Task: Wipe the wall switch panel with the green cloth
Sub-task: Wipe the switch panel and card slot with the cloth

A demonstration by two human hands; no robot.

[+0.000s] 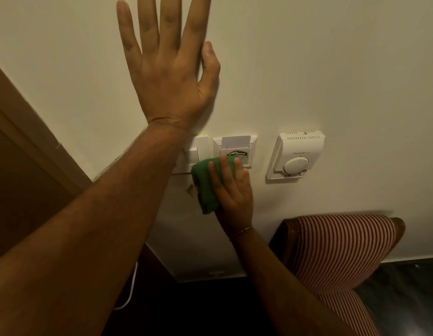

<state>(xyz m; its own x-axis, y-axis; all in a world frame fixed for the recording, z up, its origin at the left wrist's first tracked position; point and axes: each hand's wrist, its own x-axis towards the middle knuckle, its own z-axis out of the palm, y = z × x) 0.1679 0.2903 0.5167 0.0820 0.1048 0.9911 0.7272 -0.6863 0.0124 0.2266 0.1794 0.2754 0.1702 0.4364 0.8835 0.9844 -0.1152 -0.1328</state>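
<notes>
A white wall switch panel (198, 151) is fixed to the cream wall, partly hidden behind my left forearm. Beside it on the right is a white key-card holder (234, 146) with a card standing in its slot. My right hand (232, 190) presses a folded green cloth (205, 187) flat against the wall, over the lower edge of the card holder and just below the switch panel. My left hand (169, 69) rests flat on the wall above the panel, fingers spread, holding nothing.
A white thermostat (295, 156) with a round dial is mounted right of the card holder. A red-and-white striped chair (341, 251) stands below it against the wall. A brown wooden door frame (28, 132) runs along the left. A white cable (130, 289) hangs near the dark floor.
</notes>
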